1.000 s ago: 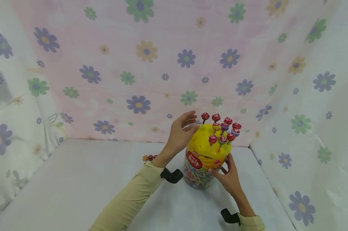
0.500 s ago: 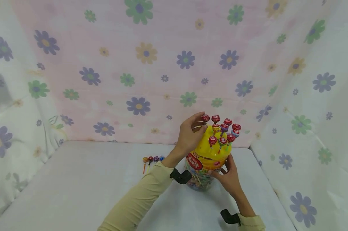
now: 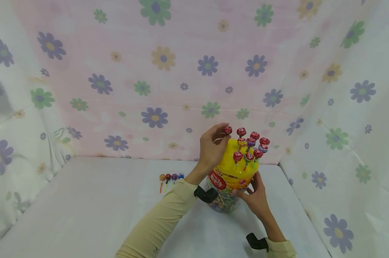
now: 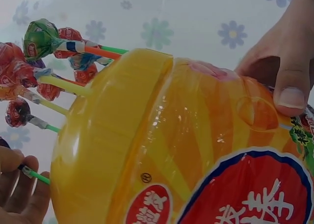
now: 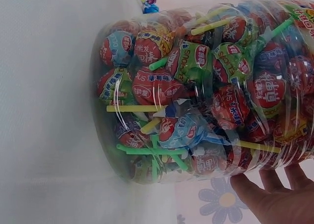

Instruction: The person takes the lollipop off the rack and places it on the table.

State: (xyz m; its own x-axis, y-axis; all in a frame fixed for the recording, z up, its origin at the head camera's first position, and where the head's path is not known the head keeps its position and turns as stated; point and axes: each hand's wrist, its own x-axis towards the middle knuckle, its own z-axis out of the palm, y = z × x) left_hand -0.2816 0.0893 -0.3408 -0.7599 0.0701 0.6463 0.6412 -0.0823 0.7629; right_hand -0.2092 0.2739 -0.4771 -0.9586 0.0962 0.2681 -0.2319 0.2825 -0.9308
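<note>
A clear plastic jar [image 3: 234,182] full of wrapped lollipops stands on the table under a domed yellow lid [image 3: 225,163]. Several lollipops stick up from the lid, most with red wrappers. At the lid's left edge my left hand [image 3: 212,148] pinches a red-wrapped lollipop [image 3: 227,130]. Its green stick [image 4: 41,177] meets the lid's surface in the left wrist view. On the near right side, my right hand [image 3: 259,200] grips the jar, its thumb on the printed label. The right wrist view shows that hand's fingers [image 5: 248,192] against the jar's side.
Several loose lollipops lie in a row on the white table [image 3: 94,200], left of the jar and partly behind my left sleeve [image 3: 162,215]. A flower-printed cloth [image 3: 181,86] hangs at the back and both sides.
My left hand has moved right to the lid's leftmost lollipop and taken hold of it; the lollipop's head has shifted slightly left. My right hand stays on the jar.
</note>
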